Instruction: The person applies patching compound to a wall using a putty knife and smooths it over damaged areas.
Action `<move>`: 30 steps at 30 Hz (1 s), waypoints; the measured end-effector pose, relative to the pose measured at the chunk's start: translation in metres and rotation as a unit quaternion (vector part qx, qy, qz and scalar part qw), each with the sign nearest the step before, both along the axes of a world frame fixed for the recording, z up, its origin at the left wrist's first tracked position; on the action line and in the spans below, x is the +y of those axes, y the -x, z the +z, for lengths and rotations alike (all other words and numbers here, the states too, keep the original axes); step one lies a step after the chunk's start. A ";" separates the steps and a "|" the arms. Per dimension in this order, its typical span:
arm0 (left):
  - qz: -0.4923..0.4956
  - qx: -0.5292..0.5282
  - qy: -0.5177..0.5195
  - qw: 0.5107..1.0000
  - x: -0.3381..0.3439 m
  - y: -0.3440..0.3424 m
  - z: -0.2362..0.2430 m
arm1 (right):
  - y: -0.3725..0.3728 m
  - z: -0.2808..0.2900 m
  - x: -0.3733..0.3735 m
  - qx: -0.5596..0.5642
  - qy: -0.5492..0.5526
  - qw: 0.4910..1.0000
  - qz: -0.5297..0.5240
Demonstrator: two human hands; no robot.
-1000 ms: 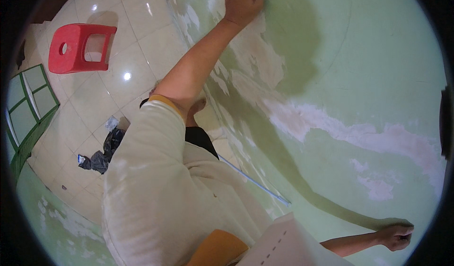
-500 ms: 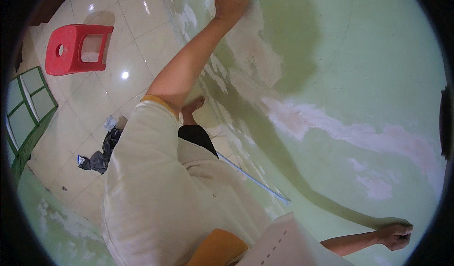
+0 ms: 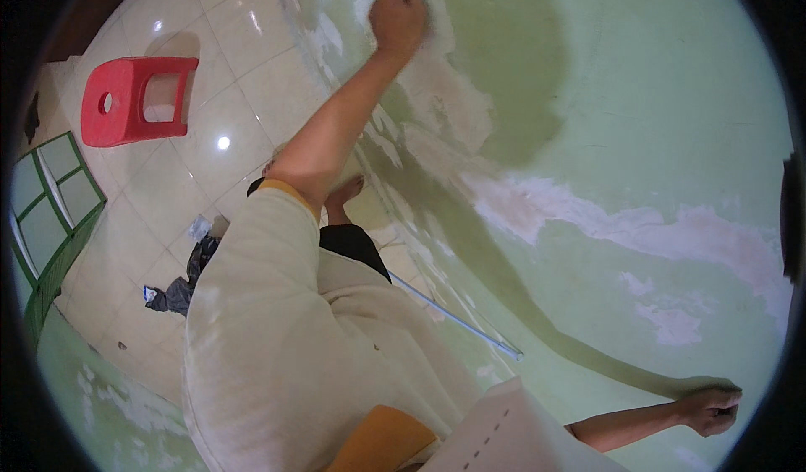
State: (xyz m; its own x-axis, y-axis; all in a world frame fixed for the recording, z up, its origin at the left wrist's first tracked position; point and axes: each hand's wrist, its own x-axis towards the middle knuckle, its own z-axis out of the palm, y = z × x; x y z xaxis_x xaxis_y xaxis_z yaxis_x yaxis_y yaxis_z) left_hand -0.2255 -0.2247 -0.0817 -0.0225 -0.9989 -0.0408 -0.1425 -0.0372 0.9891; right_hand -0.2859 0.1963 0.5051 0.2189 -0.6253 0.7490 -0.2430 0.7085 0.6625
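Note:
A pale green wall point(image 3: 638, 136) with rough whitish patches takes up the right of the head view. My left hand point(image 3: 399, 17) is closed at the wall near the top, over a whitish strip point(image 3: 457, 107); its far edge is smeared by motion. Anything inside its fingers is hidden. At the lower right my right hand point(image 3: 708, 411) makes a fist against or very close to the wall, its shadow beside it. A dark hollow shows between its curled fingers, and I cannot make out whether anything is in it.
A red plastic stool point(image 3: 138, 101) lies on the tiled floor point(image 3: 235, 128) to the left. Black plastic bags point(image 3: 189, 283) and a green-framed panel point(image 3: 54, 216) are also at left. A thin bluish rod point(image 3: 457, 317) lies along the wall's foot, by my leg.
My left hand has shifted slightly down and left in the picture, along the wall. The right fist stays closed in nearly the same spot. The view has tilted a little.

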 end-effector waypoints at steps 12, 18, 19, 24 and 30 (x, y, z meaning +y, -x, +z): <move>0.014 -0.023 -0.074 0.997 0.033 0.000 -0.060 | 0.007 0.004 0.003 0.002 -0.004 1.000 0.017; -0.017 -0.006 -0.109 0.994 0.033 -0.004 -0.049 | 0.000 0.002 -0.004 0.028 -0.021 0.999 -0.005; -0.030 0.041 -0.026 0.998 0.043 -0.002 -0.021 | 0.000 0.004 0.000 0.032 -0.030 0.999 -0.009; -0.084 0.099 0.263 0.956 0.081 -0.011 0.045 | 0.002 0.001 0.003 0.006 -0.001 1.000 -0.002; 0.017 -0.008 -0.054 0.998 0.045 0.000 -0.067 | 0.005 0.002 -0.003 0.022 -0.012 1.000 0.005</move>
